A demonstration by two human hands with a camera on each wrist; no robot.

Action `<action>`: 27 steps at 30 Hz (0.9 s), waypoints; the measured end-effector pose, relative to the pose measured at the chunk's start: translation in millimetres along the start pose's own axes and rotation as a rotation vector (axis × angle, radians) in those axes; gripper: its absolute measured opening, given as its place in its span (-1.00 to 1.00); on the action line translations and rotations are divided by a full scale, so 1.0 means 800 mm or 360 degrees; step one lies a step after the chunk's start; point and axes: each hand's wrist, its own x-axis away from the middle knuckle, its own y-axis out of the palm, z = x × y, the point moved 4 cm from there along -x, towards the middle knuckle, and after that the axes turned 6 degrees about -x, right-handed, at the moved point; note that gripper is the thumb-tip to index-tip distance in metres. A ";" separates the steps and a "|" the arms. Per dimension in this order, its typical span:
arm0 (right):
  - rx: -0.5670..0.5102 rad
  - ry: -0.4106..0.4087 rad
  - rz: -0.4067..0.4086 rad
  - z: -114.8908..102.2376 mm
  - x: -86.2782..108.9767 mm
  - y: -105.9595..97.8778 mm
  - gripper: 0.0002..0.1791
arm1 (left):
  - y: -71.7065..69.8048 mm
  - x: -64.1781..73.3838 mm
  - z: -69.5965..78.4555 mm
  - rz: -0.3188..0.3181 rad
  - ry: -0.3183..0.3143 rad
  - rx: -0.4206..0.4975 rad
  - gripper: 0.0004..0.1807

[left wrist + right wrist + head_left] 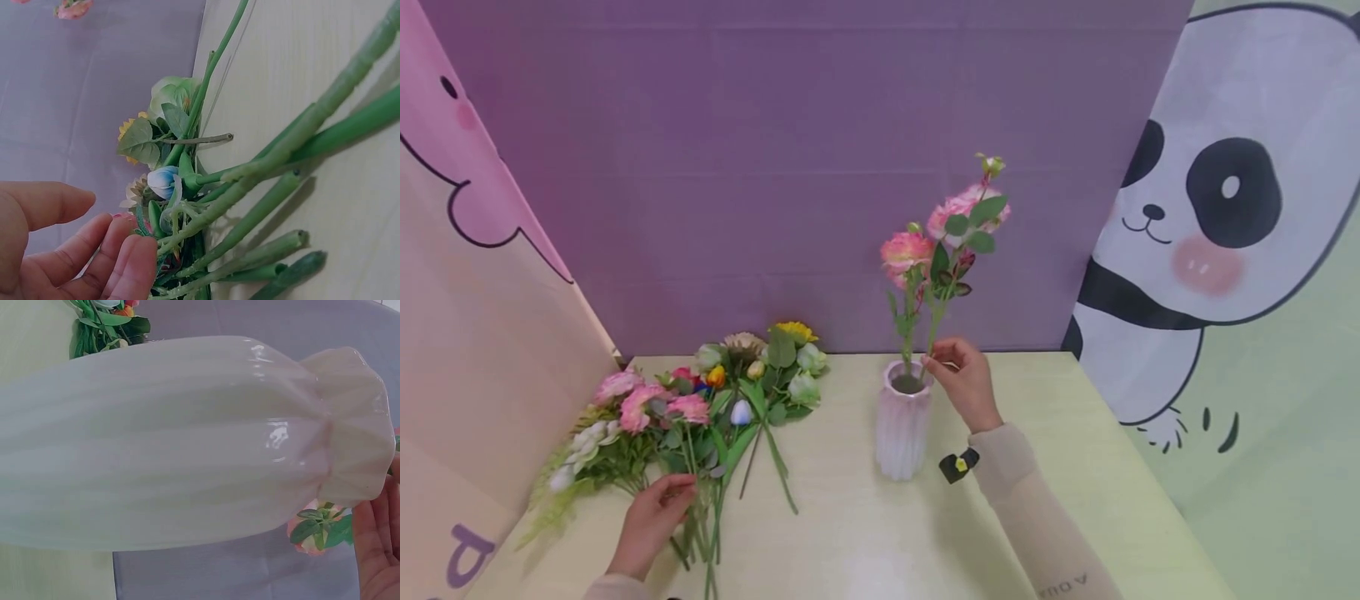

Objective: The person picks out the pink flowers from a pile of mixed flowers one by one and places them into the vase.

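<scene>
Standing upright on the tabletop, right of its middle and nearer the back edge, the vase carried two flower stems. The lower pink flower leaned slightly left above the back edge. The taller stem, bearing a pink bloom and a bud, tilted right. Its lower end entered the mouth of the vase at the right; the depth of insertion could not be determined.

The right hand was positioned beside the rim, thumb and forefinger pinching the taller stem just above it. In the right wrist view, the ruffled mouth adjoined the fingers, and the pinch lay outside the picture. A black item with a yellow mark was located at the beige cuff.

The left hand was located over the bunch near the left edge. Its thumb stood apart from the fingers, which were bent and close together, with the tips next to the stems; contact could not be confirmed. Stem ends pointed mainly toward the front edge. A blue-white tulip lay among the leaves; a yellow flower lay at the back edge.
</scene>
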 end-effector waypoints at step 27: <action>0.0078 0.0136 -0.0074 0.022 0.007 -0.006 -0.76 | -0.002 0.003 -0.003 0.0049 0.0043 -0.0008 -0.59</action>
